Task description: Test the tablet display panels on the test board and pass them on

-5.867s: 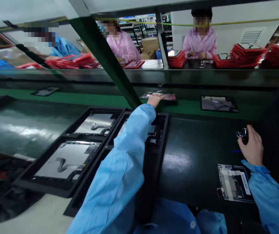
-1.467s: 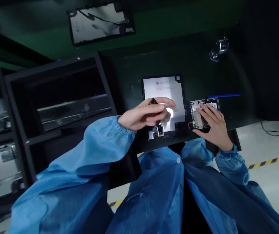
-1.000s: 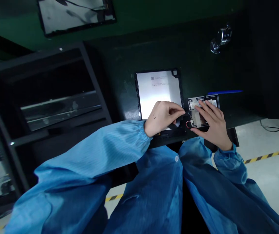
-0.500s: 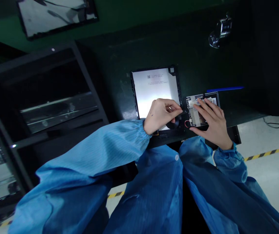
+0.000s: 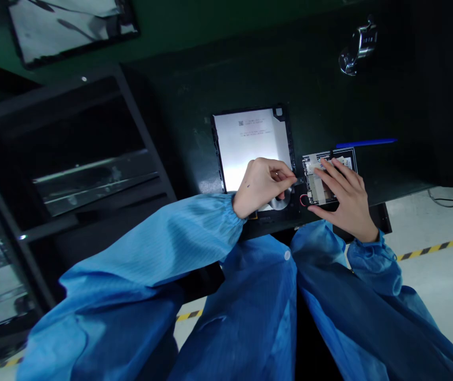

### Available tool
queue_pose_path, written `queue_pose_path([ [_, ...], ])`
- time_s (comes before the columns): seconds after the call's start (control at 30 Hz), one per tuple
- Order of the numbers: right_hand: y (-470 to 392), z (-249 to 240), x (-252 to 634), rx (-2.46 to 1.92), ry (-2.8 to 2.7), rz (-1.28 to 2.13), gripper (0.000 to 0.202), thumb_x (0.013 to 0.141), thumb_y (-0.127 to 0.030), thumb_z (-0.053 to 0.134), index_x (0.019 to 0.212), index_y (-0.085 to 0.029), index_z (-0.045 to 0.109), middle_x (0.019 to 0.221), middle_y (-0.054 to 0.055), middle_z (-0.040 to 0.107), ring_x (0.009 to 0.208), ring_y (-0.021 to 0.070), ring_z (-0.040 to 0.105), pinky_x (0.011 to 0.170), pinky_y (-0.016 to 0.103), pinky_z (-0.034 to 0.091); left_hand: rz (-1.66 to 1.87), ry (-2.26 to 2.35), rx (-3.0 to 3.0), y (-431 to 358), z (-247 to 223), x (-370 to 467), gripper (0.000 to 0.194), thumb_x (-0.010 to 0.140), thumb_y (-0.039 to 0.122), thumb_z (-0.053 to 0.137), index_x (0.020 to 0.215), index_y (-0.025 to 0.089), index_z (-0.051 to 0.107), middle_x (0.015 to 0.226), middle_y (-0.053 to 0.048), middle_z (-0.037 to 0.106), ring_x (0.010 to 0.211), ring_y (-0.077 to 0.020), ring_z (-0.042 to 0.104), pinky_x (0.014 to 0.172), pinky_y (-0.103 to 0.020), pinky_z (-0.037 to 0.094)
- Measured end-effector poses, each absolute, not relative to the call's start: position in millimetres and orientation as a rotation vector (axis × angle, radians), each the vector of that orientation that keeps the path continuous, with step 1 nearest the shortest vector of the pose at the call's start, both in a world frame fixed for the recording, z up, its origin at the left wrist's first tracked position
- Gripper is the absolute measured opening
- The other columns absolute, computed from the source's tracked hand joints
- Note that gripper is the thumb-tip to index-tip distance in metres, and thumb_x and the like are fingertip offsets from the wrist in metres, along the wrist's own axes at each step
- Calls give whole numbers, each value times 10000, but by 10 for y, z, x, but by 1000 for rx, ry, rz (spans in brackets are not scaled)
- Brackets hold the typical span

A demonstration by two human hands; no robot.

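My left hand (image 5: 265, 182) hangs over the lower right of a flat display panel (image 5: 246, 151) with a silver back and black frame. Its thumb and forefinger are pinched on a small thin strip (image 5: 299, 181) that looks like tape. Below those fingers a grey ring-shaped roll (image 5: 279, 203), probably tape, is partly hidden by the hand. My right hand (image 5: 343, 193) lies with spread fingers on a circuit board assembly (image 5: 311, 177), covering much of it. A pale tape band (image 5: 320, 190) crosses the board, and a red wire (image 5: 303, 200) loops out at its lower left.
Beyond the board lies a blue pen-like stick (image 5: 366, 143). A shiny metal piece (image 5: 359, 47) stands at the back right of the dark table (image 5: 194, 90). On the left is a black rack (image 5: 147, 137); another framed panel (image 5: 71, 26) lies at the top left.
Both hands keep almost the same place and pose. The grey roll under my left hand now shows lighter and more clearly. The view has shifted slightly.
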State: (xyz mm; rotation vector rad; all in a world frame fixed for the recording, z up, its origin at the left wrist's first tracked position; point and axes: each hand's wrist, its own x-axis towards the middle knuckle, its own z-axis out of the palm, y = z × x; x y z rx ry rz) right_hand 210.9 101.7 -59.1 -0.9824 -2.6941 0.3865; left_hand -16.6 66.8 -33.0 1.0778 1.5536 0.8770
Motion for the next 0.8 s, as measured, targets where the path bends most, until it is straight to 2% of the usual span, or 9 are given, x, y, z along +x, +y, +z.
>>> queue_pose_path([
  [0.23,1021,-596,2109,-978,-2699,383,678,924,-579,583,1500,-256,432,1572,63,461,1458,305,415,1142,451,363,872,1569,1041,679,-299,-140,80,755,128,714,676,132,707,512,8,627,378,-89,567,400,-174,439],
  [0.47,1019,-603,2112,-1003,-2713,421,715,922,-578,575,1543,-288,371,1588,52,439,1463,333,402,1141,489,361,859,1574,1029,676,-283,-147,65,742,152,718,679,137,712,531,-4,645,385,-101,578,397,-187,458],
  [0.8,1017,-605,2112,-997,-2703,426,700,923,-575,575,1528,-271,400,1585,60,441,1461,328,404,1143,487,358,848,1600,1004,683,-272,-127,60,735,128,712,674,132,710,527,4,642,378,-97,573,391,-182,451],
])
